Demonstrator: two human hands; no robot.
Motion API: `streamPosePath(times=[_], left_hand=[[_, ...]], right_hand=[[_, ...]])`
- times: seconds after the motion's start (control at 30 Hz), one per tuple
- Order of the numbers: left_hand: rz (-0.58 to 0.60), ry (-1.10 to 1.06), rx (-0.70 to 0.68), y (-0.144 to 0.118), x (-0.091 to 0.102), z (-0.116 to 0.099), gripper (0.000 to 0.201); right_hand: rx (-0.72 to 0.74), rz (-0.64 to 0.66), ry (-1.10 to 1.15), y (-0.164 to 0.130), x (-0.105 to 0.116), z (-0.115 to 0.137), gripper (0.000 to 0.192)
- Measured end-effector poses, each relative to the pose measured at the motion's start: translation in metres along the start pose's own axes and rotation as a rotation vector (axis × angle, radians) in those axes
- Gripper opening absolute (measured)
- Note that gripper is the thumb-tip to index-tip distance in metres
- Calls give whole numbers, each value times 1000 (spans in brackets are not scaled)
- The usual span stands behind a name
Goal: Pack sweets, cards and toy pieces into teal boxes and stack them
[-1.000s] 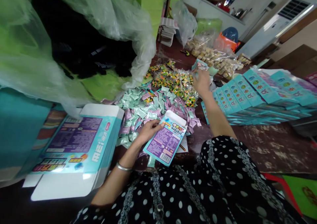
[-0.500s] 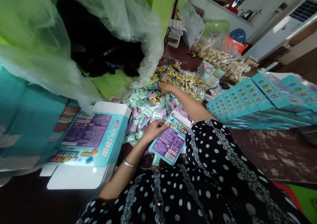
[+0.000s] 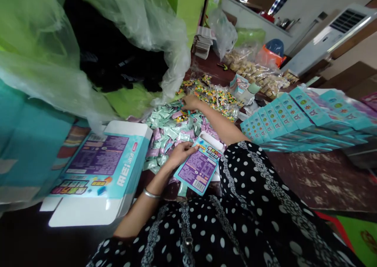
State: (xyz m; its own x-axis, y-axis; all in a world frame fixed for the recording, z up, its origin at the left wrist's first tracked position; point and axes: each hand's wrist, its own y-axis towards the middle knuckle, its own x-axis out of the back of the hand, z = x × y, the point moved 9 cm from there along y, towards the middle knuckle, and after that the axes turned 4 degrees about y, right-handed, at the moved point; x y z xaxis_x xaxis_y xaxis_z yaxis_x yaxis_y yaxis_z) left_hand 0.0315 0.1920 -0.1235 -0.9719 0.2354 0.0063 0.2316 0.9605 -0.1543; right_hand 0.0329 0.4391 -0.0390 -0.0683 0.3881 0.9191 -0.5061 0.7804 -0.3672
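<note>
My left hand (image 3: 180,153) holds a small teal and purple printed box (image 3: 198,168) by its left edge, low in the middle of the table. My right hand (image 3: 191,102) reaches far forward and rests on a heap of small mint and pink sachets (image 3: 172,129). Its fingers are bent down among the sachets, next to clear bags of colourful beads (image 3: 218,97). Whether it grips a sachet I cannot tell.
A large flat teal carton (image 3: 100,168) lies at the left. Rows of filled teal boxes (image 3: 297,117) are stacked at the right. A big clear plastic bag (image 3: 88,43) looms at the upper left. Bags of tan goods (image 3: 256,72) sit at the back.
My right hand swung from the far right, by the teal box stacks, leftward onto the sachet heap. My left hand kept its hold on the small box.
</note>
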Motion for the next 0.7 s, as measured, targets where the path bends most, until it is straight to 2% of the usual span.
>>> streamPosePath(times=[0.07,0.13,0.37,0.43,0.57,0.7], left_hand=[[3,13,-3,-1,1,-2,63],[1,28,-6,-1,2,-4,63],[0,38,-17,-1,1,-4,63],[6,38,-13,0,0,-3,63],[8,41,-6,0,0,-3,65],[-7,47,-13,0,1,-4,64]], right_hand=[[-47,117,108,9,-8,3,77],[-59,175,133,15,-10,5,97],[-75,212,176,27,-19,-2,134],[-55,201,194,29,-22,-2,132],[-17,206,196,27,-24,0,112],[33,188,112,18,-23,9,115]])
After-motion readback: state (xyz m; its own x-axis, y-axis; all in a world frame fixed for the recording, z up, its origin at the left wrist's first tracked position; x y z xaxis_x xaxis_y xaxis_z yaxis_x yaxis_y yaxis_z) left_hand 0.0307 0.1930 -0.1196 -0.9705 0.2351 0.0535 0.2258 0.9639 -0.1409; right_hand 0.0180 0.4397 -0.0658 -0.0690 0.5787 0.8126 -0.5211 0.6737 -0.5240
